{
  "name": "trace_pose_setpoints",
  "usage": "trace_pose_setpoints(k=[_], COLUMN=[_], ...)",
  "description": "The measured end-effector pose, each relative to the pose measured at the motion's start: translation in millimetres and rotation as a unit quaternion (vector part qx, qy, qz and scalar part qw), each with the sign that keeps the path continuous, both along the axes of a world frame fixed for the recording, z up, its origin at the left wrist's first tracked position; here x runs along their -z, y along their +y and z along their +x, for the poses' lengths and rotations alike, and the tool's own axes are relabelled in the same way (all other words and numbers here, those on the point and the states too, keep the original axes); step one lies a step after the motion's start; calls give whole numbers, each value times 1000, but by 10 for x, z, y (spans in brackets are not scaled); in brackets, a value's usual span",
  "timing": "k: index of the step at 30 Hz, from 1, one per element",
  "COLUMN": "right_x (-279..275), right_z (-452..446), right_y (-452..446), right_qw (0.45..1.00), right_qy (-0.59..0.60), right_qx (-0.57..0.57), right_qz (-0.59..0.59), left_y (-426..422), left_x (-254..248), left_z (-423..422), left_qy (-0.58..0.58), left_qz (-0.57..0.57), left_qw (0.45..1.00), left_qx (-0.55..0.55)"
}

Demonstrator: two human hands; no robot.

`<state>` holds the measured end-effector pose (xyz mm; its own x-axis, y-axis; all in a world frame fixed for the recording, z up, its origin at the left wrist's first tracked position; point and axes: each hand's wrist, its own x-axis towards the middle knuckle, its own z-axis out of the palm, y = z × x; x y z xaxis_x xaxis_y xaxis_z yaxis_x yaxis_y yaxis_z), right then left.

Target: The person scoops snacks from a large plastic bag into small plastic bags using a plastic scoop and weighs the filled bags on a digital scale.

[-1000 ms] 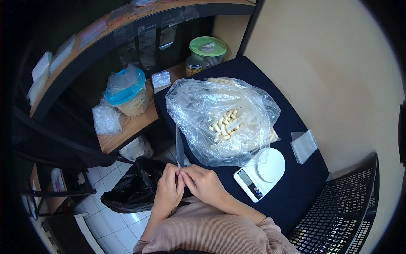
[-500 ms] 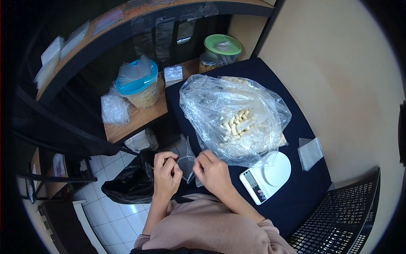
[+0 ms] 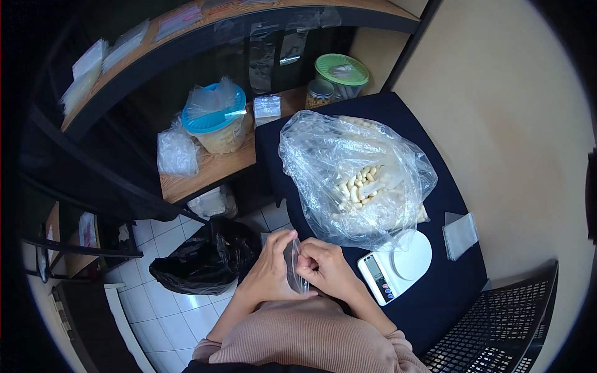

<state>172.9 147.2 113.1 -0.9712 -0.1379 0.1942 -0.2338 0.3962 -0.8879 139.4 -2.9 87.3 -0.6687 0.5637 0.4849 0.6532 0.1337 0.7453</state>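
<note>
Close to my body, a small clear plastic bag point(image 3: 303, 283) is between my two hands. My left hand point(image 3: 272, 273) is curved around it from the left, thumb low and fingers at the top. On the other side, my right hand point(image 3: 328, 268) has its fingers curled tight at the bag's edge. The fingertips of that hand are partly hidden. Ahead of my hands lies a large clear plastic bag point(image 3: 323, 155), its mouth open on pale, finger-shaped snack pieces point(image 3: 359, 183). A white kitchen scale point(image 3: 380, 283) stands right of my right hand.
Flat clear bags point(image 3: 460, 237) lie at the dark table's point(image 3: 429, 323) right edge. A black perforated basket point(image 3: 497, 329) is at lower right. A black trash bag point(image 3: 205, 261) sits on the floor at left. The wooden shelf point(image 3: 180, 184) holds a blue-lidded tub point(image 3: 214, 133).
Both hands have moved to the right and slightly down with the small plastic bag. My left hand has gone from a pinch to a wider curve around it. The view has shifted slightly.
</note>
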Motion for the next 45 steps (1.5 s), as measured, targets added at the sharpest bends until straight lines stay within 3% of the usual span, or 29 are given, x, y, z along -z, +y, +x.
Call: trace_pose_setpoints(k=[2, 7, 11, 16, 20, 23, 24, 27, 29, 30, 32, 34, 36, 38, 40, 43, 45], right_x=[-17, 4, -15, -99, -188, -254, -362, -371, -349, -301, -197, -120, -111, -59, 56, 104, 78], right_z=[-2, 10, 42, 60, 69, 116, 133, 157, 111, 90, 35, -14, -60, -54, -47, -60, -81], right_y=[5, 94, 74, 64, 147, 343, 474, 1002, 1321, 1421, 1568, 1609, 1611, 1649, 1728, 1739, 1715], right_qw=[1000, 989, 992, 995, 999, 995, 977, 899, 862, 861, 853, 859, 889, 899, 921, 919, 913], right_qy=[11, 47, 37, 35, -8, 66, 124, 147, 107, 106, -25, -28, -81, -77, -45, -48, -38], right_qx=[11, 73, 87, 0, -13, 78, 147, 370, 425, 427, 408, 401, 402, 403, 386, 389, 405], right_qz=[18, 120, 88, 99, 42, 13, 94, 185, 254, 255, 325, 318, 205, 154, 28, -35, -11], left_y=[-16, -24, 3, -9, 17, 47, -12, -47, 79, 164, 352, 443, 455, 405, 338, 273, 258], left_x=[-136, -85, -72, -55, -12, 7, -107, -418, -664, -721, -805, -695, -543, -476, -356, -240, -80], left_z=[2, -84, -116, -125, -82, -82, -130, -251, -294, -304, -312, -349, -378, -319, -261, -197, -175], left_qy=[-91, -40, -2, -25, -41, -239, -241, -204, -97, -97, 13, -13, 1, -26, -64, -127, -179], left_qz=[-105, -110, -86, -76, -78, 45, 46, -19, -66, -65, -181, -210, -237, -219, -224, -236, -231], left_qw=[990, 993, 996, 997, 996, 970, 968, 973, 981, 980, 970, 962, 959, 962, 960, 950, 939], left_qx=[-16, -16, -21, -9, 22, 14, 45, 102, 157, 160, 163, 171, 158, 160, 156, 161, 184])
